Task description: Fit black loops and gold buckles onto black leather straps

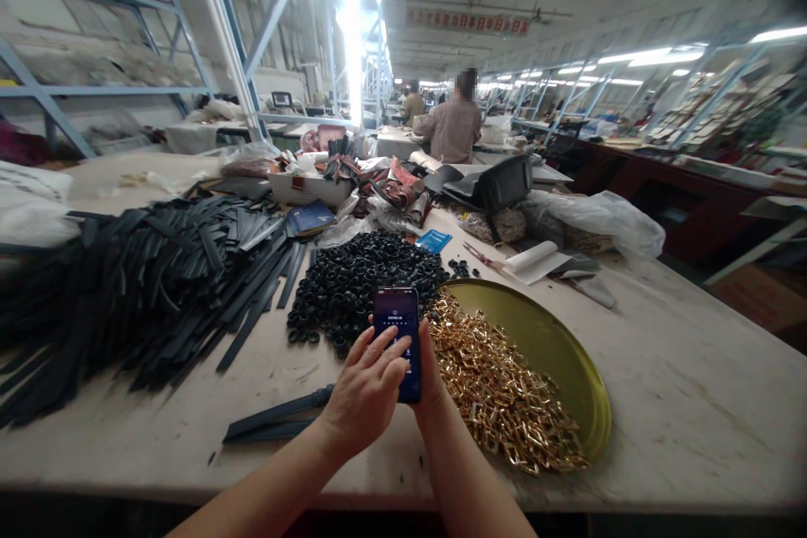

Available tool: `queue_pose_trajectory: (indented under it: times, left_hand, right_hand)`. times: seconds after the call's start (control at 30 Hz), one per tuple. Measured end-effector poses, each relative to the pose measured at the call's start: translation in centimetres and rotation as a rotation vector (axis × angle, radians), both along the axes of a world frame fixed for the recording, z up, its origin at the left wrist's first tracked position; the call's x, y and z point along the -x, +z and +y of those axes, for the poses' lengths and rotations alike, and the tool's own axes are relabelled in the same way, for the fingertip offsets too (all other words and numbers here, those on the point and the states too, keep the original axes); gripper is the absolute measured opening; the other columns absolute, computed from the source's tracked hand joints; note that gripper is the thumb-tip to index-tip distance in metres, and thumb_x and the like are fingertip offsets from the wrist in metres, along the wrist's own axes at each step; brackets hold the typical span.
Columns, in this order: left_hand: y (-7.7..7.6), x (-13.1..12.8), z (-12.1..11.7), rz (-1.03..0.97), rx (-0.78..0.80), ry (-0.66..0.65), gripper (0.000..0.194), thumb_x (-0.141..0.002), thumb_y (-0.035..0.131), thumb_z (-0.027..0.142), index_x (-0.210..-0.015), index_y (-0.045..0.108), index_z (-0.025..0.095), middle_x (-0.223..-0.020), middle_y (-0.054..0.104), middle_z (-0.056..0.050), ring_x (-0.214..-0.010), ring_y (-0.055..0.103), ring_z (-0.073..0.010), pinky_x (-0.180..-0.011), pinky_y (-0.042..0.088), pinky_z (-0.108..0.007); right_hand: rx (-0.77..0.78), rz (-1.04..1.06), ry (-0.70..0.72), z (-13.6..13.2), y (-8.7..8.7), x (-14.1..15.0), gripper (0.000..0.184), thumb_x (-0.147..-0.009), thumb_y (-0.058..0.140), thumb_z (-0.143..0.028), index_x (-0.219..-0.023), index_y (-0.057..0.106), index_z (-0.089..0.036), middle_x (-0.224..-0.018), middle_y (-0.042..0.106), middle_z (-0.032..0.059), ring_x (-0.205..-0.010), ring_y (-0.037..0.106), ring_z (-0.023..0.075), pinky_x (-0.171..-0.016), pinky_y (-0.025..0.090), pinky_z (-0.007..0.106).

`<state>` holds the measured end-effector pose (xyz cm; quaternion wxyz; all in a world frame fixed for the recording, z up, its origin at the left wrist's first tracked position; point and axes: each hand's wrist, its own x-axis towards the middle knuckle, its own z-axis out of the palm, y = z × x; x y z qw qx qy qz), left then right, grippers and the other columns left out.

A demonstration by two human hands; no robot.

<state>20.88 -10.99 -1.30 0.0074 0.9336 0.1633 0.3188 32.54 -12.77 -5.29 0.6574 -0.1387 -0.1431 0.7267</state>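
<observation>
A smartphone (397, 303) with a lit, dark blue keypad screen is held upright in my right hand (430, 370), which wraps its right edge. My left hand (366, 391) lies over the lower screen with its fingers stretched out, the fingertips on or just above the keypad. Behind the phone is a heap of small black loops (353, 277). Gold-coloured metal buckles (504, 387) pile up beside my right hand, partly on a round gold tray (561, 345). Near my left wrist lies a folded black strap (271, 420).
Many black strips (157, 277) are heaped on the left of the table (687, 378). Scissors (482, 256), a blue packet (433, 241), a white box (308, 189) and plastic bags (605, 218) lie farther back. A person (452, 126) is beyond the table.
</observation>
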Motion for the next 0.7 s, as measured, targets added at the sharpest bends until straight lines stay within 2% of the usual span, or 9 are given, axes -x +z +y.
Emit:
queue_pose_trajectory:
  times: [0.17,0.33,0.47,0.7]
  left_hand:
    - [0.4,0.8,0.0,-0.04,-0.004,-0.016,0.02,-0.079,0.04,0.006,-0.083,0.053,0.02,-0.112,0.063,-0.002,-0.119,0.045,-0.0198,-0.104,0.028,-0.042]
    - [-0.8,2.6,-0.8,-0.051,-0.013,-0.03,0.022,-0.078,0.041,0.003,-0.079,0.054,0.021,-0.108,0.065,0.001,-0.116,0.048,-0.0177,-0.106,0.026,-0.039]
    - [-1.6,2.7,-1.2,-0.033,-0.009,-0.023,0.021,-0.077,0.042,0.003,-0.081,0.054,0.02,-0.108,0.065,0.001,-0.115,0.049,-0.0183,-0.106,0.026,-0.04]
    - [-0.8,1.9,-0.7,-0.036,0.03,0.027,0.02,-0.078,0.041,0.006,-0.083,0.054,0.019,-0.115,0.062,-0.003,-0.119,0.045,-0.0215,-0.103,0.03,-0.043]
  right_hand:
    - [-0.007,0.006,-0.005,0.0,0.0,0.1,0.072,-0.074,0.034,-0.07,-0.111,0.056,-0.012,-0.096,0.065,0.0118,-0.09,0.06,0.0211,-0.081,0.047,0.036]
    - [0.01,0.033,0.009,0.0,0.2,0.0,0.073,-0.076,0.031,-0.069,-0.117,0.051,-0.012,-0.097,0.065,0.01,-0.082,0.061,0.0168,-0.077,0.047,0.03]
    - [0.001,0.049,0.022,0.0,0.1,-0.1,0.073,-0.077,0.03,-0.069,-0.118,0.05,-0.012,-0.098,0.065,0.0101,-0.083,0.061,0.016,-0.076,0.046,0.028]
    - [0.021,0.001,-0.002,-0.1,0.1,0.2,0.075,-0.074,0.033,-0.071,-0.117,0.051,-0.013,-0.098,0.065,0.0112,-0.088,0.061,0.0195,-0.081,0.046,0.035]
